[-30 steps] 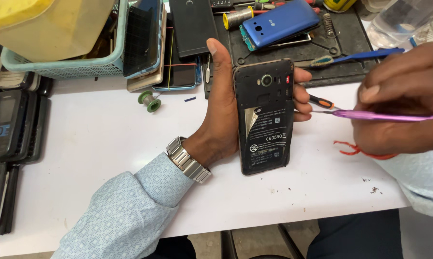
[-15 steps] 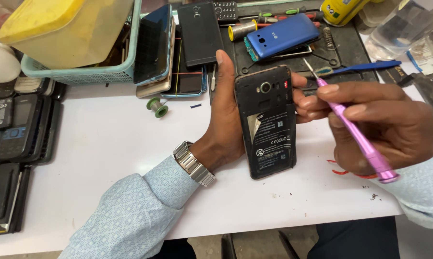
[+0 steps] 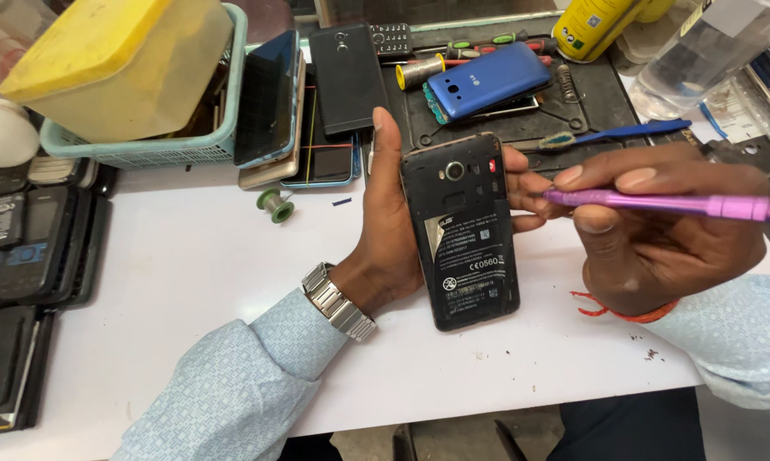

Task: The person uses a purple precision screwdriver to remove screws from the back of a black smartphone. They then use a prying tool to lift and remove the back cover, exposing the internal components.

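- Left hand [image 3: 393, 248] grips the black phone [image 3: 463, 230] from behind, back side up w/ its cover off, held just over the white bench [image 3: 189, 282].
- Right hand [image 3: 658, 230] is closed round a purple tool [image 3: 658, 205]; the tip sits at the phone's right edge, near the left hand's fingertips [image 3: 522, 183].
- Could go wrong: the tip slips off the edge & pokes those fingertips, bc they're right beside it.
- Too hard a push may scratch or crack the bare inside parts.
- If the left hand's grip gets loose, the phone may tip & drop to the bench.
- Blue phone [image 3: 487, 81] & blue brush [image 3: 615, 135] lie close behind; a big elbow swing might knock them.
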### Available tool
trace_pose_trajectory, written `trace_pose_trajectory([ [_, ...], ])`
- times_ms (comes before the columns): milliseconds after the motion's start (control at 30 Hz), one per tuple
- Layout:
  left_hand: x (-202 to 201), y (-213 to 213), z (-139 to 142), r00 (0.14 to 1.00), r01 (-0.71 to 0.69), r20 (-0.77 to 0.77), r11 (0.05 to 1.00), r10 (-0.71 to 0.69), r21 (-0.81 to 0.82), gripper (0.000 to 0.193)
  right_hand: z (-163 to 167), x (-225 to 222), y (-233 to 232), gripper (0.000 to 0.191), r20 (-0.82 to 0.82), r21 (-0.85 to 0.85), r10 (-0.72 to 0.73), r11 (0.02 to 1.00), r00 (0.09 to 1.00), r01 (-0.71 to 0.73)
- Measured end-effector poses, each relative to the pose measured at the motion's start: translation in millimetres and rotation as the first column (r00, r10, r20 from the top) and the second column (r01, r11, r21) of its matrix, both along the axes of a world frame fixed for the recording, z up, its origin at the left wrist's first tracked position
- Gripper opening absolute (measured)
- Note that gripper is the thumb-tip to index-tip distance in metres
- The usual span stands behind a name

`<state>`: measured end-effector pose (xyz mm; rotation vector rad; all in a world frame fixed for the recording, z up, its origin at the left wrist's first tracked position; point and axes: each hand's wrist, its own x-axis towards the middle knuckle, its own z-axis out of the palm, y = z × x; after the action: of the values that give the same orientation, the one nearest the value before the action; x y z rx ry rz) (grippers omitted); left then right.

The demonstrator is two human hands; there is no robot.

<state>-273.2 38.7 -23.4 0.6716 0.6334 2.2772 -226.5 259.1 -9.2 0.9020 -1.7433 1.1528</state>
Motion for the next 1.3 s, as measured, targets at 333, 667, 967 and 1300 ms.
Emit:
trace_pose_trajectory([
  [333,0.7,-0.5,5.4,0.993,0.062,0.103,0.998,-0.061,-0.01,0.114,10.8,13.0,-3.6,0.029,0.119,0.097,-0.011,0.995,0.993,-0.001],
  [667,1.7,-1.1,7.1,0.995,0.082,0.069,0.994,-0.077,-0.072,0.114,20.8,8.9,1.4,0.037,0.06,0.177,0.051,0.982,0.997,-0.061],
  [967,3.7,0.0,7.5,0.996,0.079,0.047,0.992,-0.075,-0.095,0.113,30.1,17.3,4.5,0.041,0.128,0.28,0.046,0.957,0.991,-0.081],
  [1300,5.8,0.5,9.4,0.994,0.08,0.087,0.987,-0.069,-0.137,0.116,24.0,17.3,3.5,0.038,0.175,0.235,0.034,0.969,0.984,-0.075],
])
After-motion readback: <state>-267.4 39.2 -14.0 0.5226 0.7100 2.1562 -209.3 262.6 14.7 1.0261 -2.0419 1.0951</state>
